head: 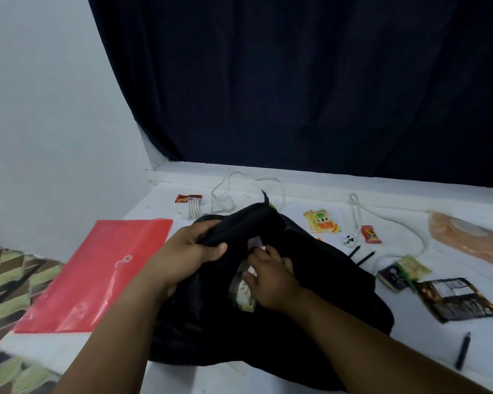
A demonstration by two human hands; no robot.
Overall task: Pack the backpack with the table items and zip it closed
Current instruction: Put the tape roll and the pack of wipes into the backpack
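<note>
A black backpack (310,322) lies in the middle of the white table (410,351). My left hand (182,251) grips the raised upper flap of its opening. My right hand (271,280) reaches into the opening, its fingers curled on a pale packet (244,291) that sits partly inside. On the table around the bag lie a red document folder (97,274), a yellow snack pack (320,220), a small red sachet (370,234), two pencils (362,253), a dark foil pack (458,300) and a black pen (463,351).
A white cable with a plug (350,240) loops across the back of the table. A small red packet with white sticks (190,204) lies at the back left. An orange mesh pouch (473,237) sits at far right. A dark curtain (296,81) hangs behind. Patterned fabric (9,280) lies left.
</note>
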